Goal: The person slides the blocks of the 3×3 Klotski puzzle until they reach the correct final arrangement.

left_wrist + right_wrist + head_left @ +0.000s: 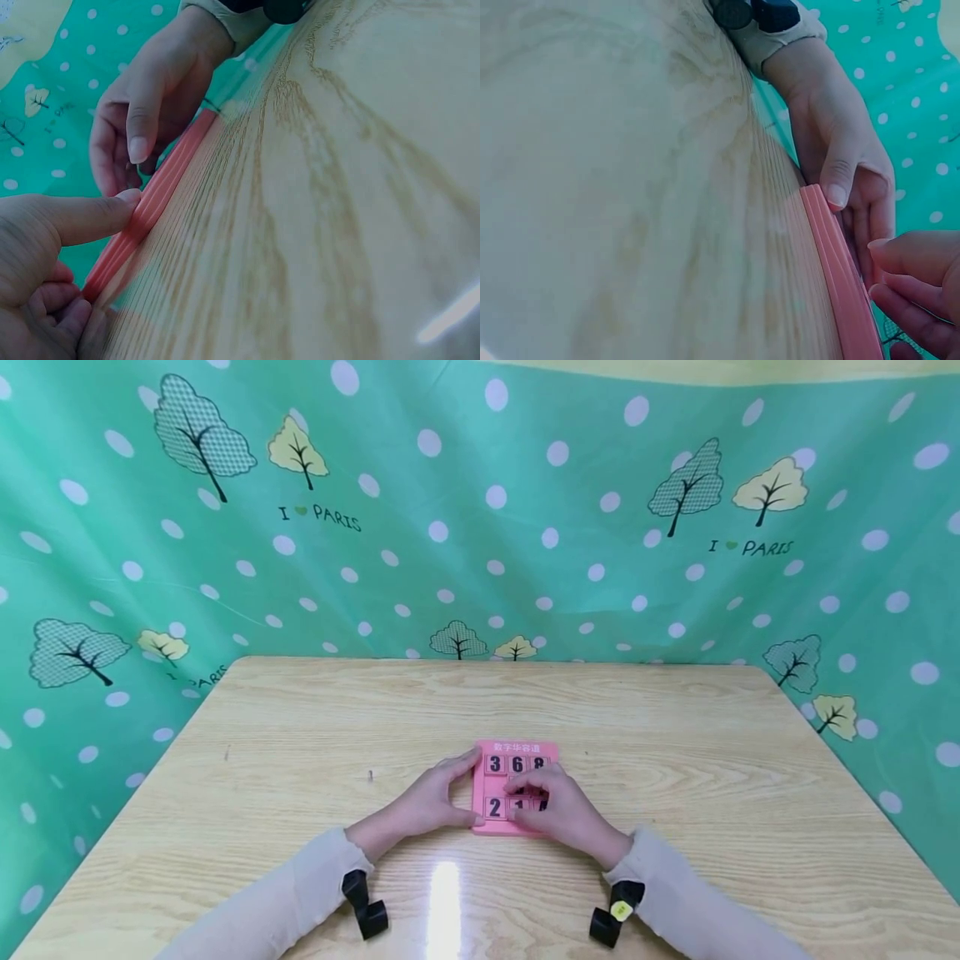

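Note:
A pink sliding number puzzle (480, 789) lies flat on the table, with white lettering along its top. Tiles 3, 6 and 8 form its upper row. The left slot of the middle row holds no tile, and fingers partly cover the tiles beside it. Below, 2 and 1 show, with one more tile half hidden. My left hand (431, 793) grips the puzzle's left side, thumb at the lower corner and forefinger at the upper one. Over the tiles is my right hand (566, 810), its forefinger bent at the middle row and its thumb near the 1, a gap between them.
The wooden table (337, 710) extends around the puzzle on all sides. A green dotted cloth (495, 560) with printed trees hangs behind it. Black wrist mounts (366, 906) sit at both sleeves, and a bright light reflection lies on the near tabletop.

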`<action>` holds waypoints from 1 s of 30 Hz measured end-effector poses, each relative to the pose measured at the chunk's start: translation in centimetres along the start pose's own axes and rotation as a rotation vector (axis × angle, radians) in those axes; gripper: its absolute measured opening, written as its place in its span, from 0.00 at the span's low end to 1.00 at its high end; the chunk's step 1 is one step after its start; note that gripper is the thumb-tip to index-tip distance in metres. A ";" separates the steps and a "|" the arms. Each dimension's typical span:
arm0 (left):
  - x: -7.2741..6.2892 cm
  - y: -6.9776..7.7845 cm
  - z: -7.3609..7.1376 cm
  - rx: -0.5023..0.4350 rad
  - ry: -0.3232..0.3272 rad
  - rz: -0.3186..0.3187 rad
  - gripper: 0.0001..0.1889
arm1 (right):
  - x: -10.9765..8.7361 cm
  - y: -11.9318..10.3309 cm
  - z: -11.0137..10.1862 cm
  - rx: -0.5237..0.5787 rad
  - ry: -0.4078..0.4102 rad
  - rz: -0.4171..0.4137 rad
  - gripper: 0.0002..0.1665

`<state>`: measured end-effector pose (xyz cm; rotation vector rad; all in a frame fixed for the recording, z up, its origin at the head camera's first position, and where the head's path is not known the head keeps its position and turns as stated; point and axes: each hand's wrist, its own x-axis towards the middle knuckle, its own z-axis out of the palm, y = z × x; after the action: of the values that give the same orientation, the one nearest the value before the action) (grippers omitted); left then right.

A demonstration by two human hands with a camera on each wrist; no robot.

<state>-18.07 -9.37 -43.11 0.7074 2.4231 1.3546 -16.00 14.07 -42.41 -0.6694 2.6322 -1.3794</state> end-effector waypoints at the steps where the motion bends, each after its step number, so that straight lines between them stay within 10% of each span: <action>1: 0.0 0.0 0.0 0.000 -0.001 -0.001 0.50 | -0.1 -0.1 0.1 -0.004 -0.003 -0.001 0.15; 30: 0.2 -0.1 0.0 -0.008 -0.003 -0.010 0.49 | 0.6 -0.9 0.6 -0.060 0.008 0.012 0.15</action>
<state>-18.26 -9.35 -43.21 0.6938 2.4146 1.3576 -16.06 12.91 -42.01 -0.6553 2.6893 -1.3079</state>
